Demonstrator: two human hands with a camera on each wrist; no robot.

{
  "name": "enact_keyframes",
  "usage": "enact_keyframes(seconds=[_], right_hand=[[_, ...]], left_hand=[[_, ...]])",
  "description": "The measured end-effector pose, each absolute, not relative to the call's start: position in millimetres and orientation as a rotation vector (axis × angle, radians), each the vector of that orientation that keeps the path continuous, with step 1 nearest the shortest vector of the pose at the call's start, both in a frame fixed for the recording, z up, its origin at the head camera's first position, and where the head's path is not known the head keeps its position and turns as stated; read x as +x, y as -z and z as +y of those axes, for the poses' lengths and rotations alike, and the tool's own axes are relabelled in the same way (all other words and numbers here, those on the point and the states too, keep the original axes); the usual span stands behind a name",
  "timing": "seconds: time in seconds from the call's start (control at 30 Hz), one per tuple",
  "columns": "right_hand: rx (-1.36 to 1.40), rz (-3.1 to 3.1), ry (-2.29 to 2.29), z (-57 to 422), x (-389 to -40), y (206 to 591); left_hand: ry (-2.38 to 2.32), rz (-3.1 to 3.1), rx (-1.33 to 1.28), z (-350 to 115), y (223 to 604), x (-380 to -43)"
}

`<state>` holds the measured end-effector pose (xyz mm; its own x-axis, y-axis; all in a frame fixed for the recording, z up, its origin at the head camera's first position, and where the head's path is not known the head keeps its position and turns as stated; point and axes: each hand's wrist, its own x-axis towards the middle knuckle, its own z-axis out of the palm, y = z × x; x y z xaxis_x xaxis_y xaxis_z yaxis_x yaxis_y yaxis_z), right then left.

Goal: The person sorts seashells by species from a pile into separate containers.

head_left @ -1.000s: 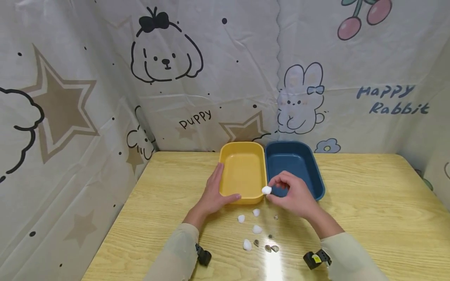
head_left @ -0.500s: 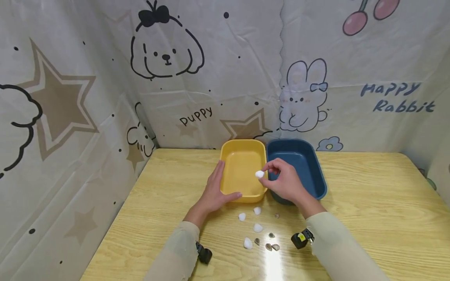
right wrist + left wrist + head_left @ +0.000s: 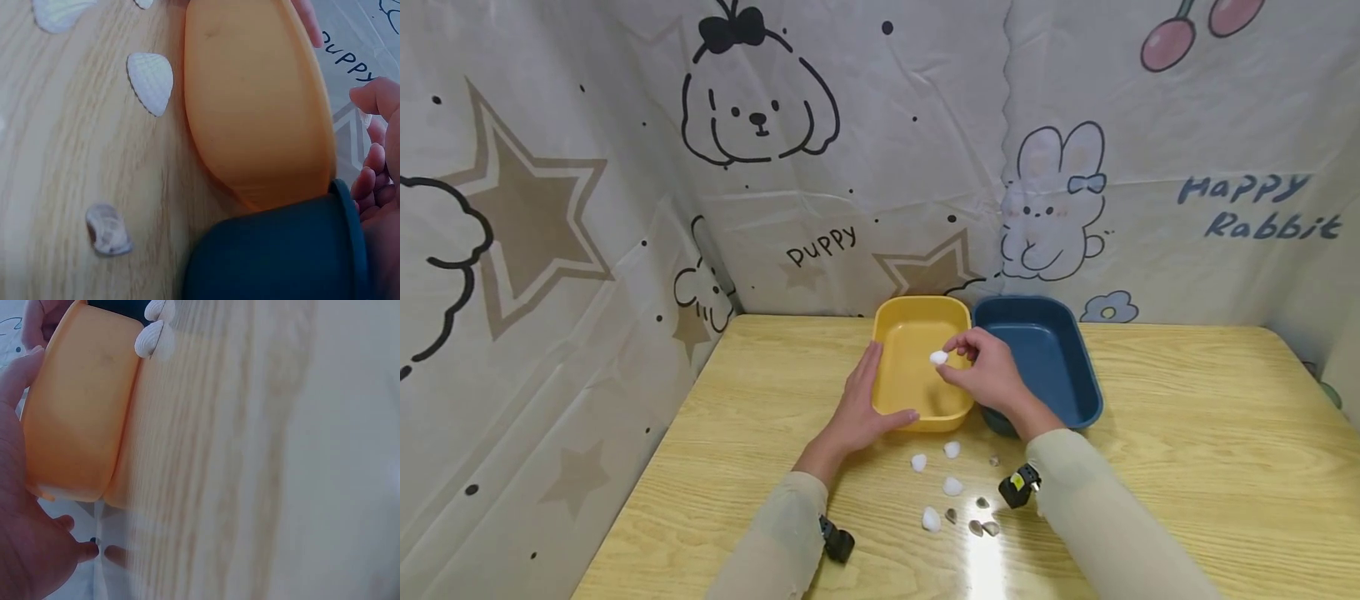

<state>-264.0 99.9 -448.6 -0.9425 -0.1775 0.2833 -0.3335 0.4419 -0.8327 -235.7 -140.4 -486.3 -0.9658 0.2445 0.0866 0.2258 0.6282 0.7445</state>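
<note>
My right hand (image 3: 988,371) pinches a white seashell (image 3: 938,357) between thumb and fingertips, above the inside of the yellow bin (image 3: 943,423). Only a sliver of the held shell shows in the right wrist view, near the fingertips. My left hand (image 3: 859,404) rests at the near-left corner of the yellow bin, its straight fingers along the left side and its thumb across the near rim. To the right of that bin stands a blue bin (image 3: 1088,392), partly hidden by my right hand and forearm.
On the wooden table (image 3: 760,375) in front of the bins lie several white seashells (image 3: 931,519) and several small brownish shells (image 3: 976,527). One brownish shell (image 3: 107,230) lies near the blue bin. A printed curtain (image 3: 925,167) stands behind the table.
My right hand has carried the white seashell left and farther away, from the gap between the bins' near ends to above the yellow bin. The left hand keeps its place on the bin.
</note>
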Motion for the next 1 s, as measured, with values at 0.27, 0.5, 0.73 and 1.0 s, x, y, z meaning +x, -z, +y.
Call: enact_keyframes(seconds=[0.27,0.5,0.73,1.0], right_hand=[[0.379,-2.51,-1.494,96,-272,454],[0.292,-2.566,-1.503,93,-272,456],[0.262,-2.59,-1.479,92,-274,459],[0.253,-2.595,-1.471,92,-279,460]], left_hand=[[-1.304,2.819,0.482,-142,485,-238],[-1.323,2.81,0.488,-143,486,-237],[-1.325,2.809,0.491,-143,489,-236],[-1.324,2.805,0.461,-142,489,-237]])
